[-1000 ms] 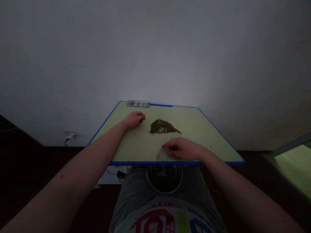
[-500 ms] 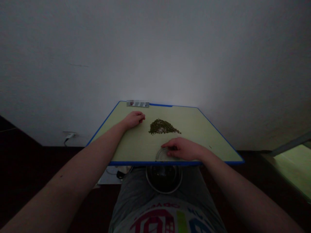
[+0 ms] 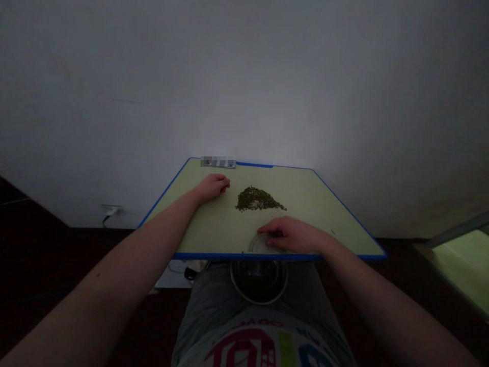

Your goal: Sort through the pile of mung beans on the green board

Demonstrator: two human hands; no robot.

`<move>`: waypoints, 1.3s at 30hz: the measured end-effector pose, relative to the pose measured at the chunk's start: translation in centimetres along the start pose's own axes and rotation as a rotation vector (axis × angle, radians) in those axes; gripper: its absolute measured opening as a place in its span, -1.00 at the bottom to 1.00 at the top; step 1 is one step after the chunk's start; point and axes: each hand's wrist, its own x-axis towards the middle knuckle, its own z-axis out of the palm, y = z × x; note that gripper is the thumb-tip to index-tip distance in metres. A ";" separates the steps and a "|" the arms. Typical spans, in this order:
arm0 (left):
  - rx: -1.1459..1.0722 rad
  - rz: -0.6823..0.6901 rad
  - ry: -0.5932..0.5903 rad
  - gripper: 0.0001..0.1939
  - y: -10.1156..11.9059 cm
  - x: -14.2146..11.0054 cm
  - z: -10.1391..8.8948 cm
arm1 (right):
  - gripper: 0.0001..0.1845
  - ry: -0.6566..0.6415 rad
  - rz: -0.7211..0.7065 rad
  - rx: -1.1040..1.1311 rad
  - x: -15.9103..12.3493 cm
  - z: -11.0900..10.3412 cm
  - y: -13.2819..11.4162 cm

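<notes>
A clear, rounded piece that looks like a plastic protractor (image 3: 256, 243) lies flat at the near edge of the table. My right hand (image 3: 284, 234) is on it, thumb and fingers closed at its right part. To the left of the pile, my left hand (image 3: 214, 187) rests on the tabletop, fingers curled in with nothing visible in them. Between and beyond the hands is a heap of small green beans or seeds (image 3: 255, 198), with a paler patch at its front. Below the table edge, a metal bowl (image 3: 260, 300) sits on my lap; its inside is dark.
The pale yellow tabletop (image 3: 313, 204) has a blue rim and stands against a white wall (image 3: 244, 76). A blurred label strip (image 3: 218, 162) is at its far left edge. A small dark sliver (image 3: 333, 232) lies at right. A plug (image 3: 111, 211) is in the wall.
My right hand and the protractor have shifted slightly right along the near edge. A few specks by the edge now lie left of it. My left hand stays put; the view has tilted a little.
</notes>
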 end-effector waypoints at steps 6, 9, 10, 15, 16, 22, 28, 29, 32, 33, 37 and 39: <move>-0.001 0.006 0.000 -0.70 -0.6 0.3 0.0 | -0.57 0.009 0.041 0.015 -1.2 -0.1 0.7; 0.001 0.005 -0.001 -0.71 -0.8 0.4 0.0 | -0.57 0.022 0.045 -0.008 -1.1 -0.1 1.4; 0.001 0.003 -0.003 -0.71 -0.8 0.4 0.0 | -0.57 0.031 0.044 -0.023 -0.8 -0.1 1.5; -0.002 0.010 0.007 -0.71 -0.7 0.4 0.1 | -0.58 0.096 -0.041 -0.175 2.1 -0.2 0.6; -0.004 0.011 0.008 -0.70 -0.6 0.3 0.1 | -0.59 0.111 -0.076 -0.214 3.0 -0.2 0.1; -0.001 -0.015 -0.003 -0.71 0.1 0.1 0.1 | -0.61 -0.034 -0.300 -0.394 7.8 -0.6 -3.6; 0.020 -0.005 -0.007 -0.70 0.2 0.0 0.1 | -0.63 -0.221 -0.406 -0.412 8.9 -0.6 -5.3; 0.023 -0.002 -0.006 -0.70 0.1 0.0 0.1 | -0.63 -0.228 -0.417 -0.406 8.7 -0.6 -5.3; 0.013 0.002 -0.008 -0.68 -0.1 0.1 0.1 | -0.64 -0.228 -0.432 -0.386 7.6 -0.5 -5.2; 0.007 0.001 -0.009 -0.68 -0.2 0.1 0.1 | -0.64 -0.220 -0.429 -0.382 7.2 -0.6 -5.0; 0.000 -0.003 0.000 -0.69 -0.3 0.1 0.1 | -0.66 -0.166 -0.382 -0.368 5.3 -0.7 -4.2; 0.005 0.003 -0.002 -0.69 -0.3 0.1 0.1 | -0.66 -0.135 -0.341 -0.343 4.3 -0.8 -3.6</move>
